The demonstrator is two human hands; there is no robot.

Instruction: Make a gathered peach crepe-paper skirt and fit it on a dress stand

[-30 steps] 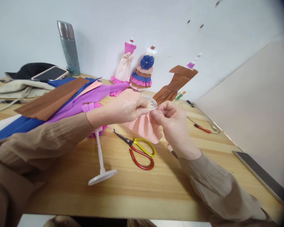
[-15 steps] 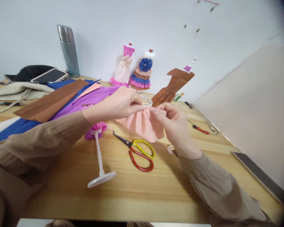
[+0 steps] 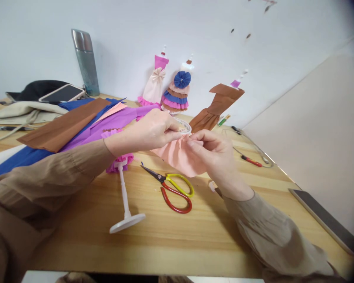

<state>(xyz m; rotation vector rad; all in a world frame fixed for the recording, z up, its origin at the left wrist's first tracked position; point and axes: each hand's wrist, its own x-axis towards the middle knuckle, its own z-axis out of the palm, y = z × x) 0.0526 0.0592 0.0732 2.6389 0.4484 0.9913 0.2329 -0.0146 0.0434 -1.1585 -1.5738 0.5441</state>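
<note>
A strip of peach crepe paper (image 3: 183, 155) hangs in gathered folds between my two hands over the table. My left hand (image 3: 152, 127) is closed, pinching the strip's top edge between thumb and finger. With thumb and fingertips, my right hand (image 3: 214, 153) grips the same edge a little to the right. A roll of tape (image 3: 185, 125) shows just behind my left fingers; its contact with them is unclear. Below the paper lie scissors (image 3: 169, 186) with one yellow and one red handle. A small white dress stand (image 3: 124, 192) with pink-purple ruffles lies tipped under my left forearm.
Crepe paper sheets (image 3: 65, 125) in brown, blue and purple are piled at the left. Two dressed mini mannequins (image 3: 181, 92) stand by the wall; a brown-dressed one (image 3: 221, 102) leans right. A steel bottle (image 3: 87, 65), a phone (image 3: 61, 93), a red-handled tool (image 3: 251, 160) and a dark flat device (image 3: 324, 220) lie around.
My right fingers have shifted slightly left along the peach paper's top edge, bunching it closer to my left hand. The paper's lower part has swung a little right.
</note>
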